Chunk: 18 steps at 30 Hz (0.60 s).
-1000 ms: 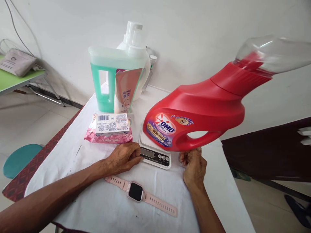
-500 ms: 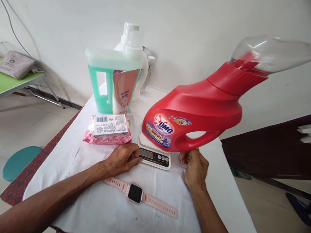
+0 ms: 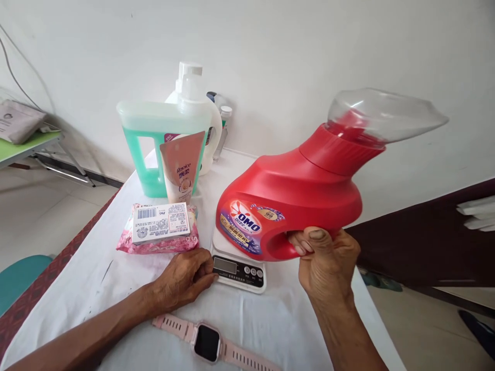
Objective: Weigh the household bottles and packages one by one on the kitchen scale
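Right grip (image 3: 328,263) clenches red jug (image 3: 294,201) handle; left grip (image 3: 185,278) curled against scale (image 3: 240,269) edge.

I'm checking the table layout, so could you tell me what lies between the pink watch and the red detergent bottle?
In the head view, the white scale lies between the pink watch and the red detergent bottle.

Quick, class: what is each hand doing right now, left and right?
Left hand: loosely curled, holding nothing, fingertips against the scale.
Right hand: closed around the handle of the red detergent bottle.
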Available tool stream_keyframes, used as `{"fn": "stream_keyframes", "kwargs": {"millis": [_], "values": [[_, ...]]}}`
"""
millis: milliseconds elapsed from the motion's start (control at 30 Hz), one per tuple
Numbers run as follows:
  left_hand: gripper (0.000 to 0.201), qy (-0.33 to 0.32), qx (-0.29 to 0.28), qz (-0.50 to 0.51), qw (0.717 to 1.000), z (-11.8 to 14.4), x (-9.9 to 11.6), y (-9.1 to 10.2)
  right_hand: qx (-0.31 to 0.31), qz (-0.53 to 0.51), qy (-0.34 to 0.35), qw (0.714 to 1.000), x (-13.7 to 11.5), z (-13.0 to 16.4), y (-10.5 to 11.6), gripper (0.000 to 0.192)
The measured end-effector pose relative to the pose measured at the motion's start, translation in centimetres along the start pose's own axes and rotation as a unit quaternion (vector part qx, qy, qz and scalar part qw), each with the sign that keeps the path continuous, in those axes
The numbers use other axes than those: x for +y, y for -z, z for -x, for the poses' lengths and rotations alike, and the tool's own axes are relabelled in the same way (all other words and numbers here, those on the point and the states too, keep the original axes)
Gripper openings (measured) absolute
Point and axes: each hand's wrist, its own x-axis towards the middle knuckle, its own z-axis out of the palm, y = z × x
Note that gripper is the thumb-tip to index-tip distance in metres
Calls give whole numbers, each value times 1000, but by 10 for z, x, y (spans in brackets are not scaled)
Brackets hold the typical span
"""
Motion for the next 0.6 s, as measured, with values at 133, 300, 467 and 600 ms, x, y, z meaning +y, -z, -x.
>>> {"fn": "stream_keyframes", "kwargs": {"millis": [133,300,467,600], "values": [[16,13,-1,6,1000,0,3,0,38,-44,-11,998,-7,-24,-4,67],[14,30,-11,14,999,-1,3,-1,110,-54,30,992,-10,-72,4,62],[15,41,-12,9,999,-2,3,-2,159,-18,21,987,21,-119,18,56],[16,39,-11,8,999,-4,5,-2,252,-6,3,968,53,-144,25,53]]}}
